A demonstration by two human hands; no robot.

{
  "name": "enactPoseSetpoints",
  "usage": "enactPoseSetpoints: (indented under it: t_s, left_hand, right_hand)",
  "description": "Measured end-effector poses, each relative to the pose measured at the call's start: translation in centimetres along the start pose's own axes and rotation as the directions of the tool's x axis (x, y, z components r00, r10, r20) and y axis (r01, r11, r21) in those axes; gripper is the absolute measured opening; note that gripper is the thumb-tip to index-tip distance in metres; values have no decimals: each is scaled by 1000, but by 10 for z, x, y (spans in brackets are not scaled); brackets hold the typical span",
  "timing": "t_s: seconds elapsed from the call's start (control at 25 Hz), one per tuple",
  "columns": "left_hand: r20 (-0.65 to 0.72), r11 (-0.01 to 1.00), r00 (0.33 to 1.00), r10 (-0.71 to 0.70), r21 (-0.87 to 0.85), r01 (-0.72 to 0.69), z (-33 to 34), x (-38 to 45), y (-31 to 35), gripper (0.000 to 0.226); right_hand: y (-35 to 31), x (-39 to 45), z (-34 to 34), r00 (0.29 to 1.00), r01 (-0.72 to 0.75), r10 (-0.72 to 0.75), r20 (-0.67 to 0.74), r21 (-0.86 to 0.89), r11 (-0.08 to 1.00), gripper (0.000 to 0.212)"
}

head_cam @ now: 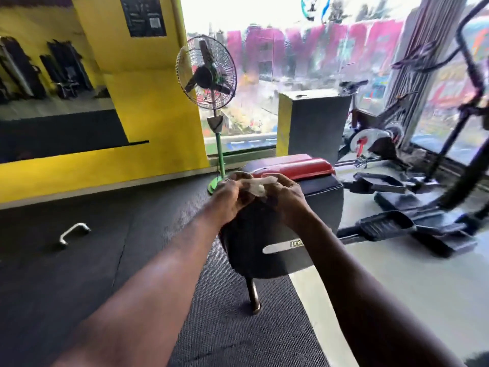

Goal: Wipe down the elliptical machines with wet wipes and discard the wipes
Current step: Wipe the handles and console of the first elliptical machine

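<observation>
white wipe (256, 187) blurs, half hidden between both gripping hands (258, 198).

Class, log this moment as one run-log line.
left hand: pinches wet wipe | right hand: pinches same wipe | elliptical: untouched

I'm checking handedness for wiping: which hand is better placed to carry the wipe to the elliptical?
Probably the right hand. Both hands pinch the wipe, but the elliptical stands to the person's right, so the left hand would have to cross the body.
</observation>
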State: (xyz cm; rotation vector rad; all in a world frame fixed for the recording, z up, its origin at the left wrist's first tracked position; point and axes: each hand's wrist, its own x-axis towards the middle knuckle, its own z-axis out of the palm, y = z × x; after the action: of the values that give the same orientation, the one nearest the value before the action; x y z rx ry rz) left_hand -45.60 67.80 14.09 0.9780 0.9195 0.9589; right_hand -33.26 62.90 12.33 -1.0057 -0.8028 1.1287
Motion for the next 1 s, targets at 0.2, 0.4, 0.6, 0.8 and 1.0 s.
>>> enactPoseSetpoints:
  t_s: [0.2, 0.4, 0.6, 0.8, 1.0]
  left_hand:
    - [165, 996, 983, -78, -18, 82, 90, 139, -11, 21]
    - [511, 984, 847, -144, 165, 68, 205, 256, -26, 13]
    - [723, 979, 668, -175, 201, 39, 363, 313, -47, 26]
    - [825, 942, 487, -286, 335, -15, 522, 333, -104, 12]
    - [923, 971, 322, -211, 235, -35, 692, 342, -120, 14]
  right_hand:
    - [-24, 105, -95, 978, 45, -50, -203, -27, 999, 29]
    - [-63, 191, -187, 881, 68, -117, -459, -122, 990, 20]
    - [-127, 207, -307, 636, -17, -347, -689, -462, 887, 14]
    - [-173, 206, -449, 365, -35, -497, -787, -546, 837, 20]
    - [-256, 200, -576, 313, 18, -459, -832, -478, 878, 13]
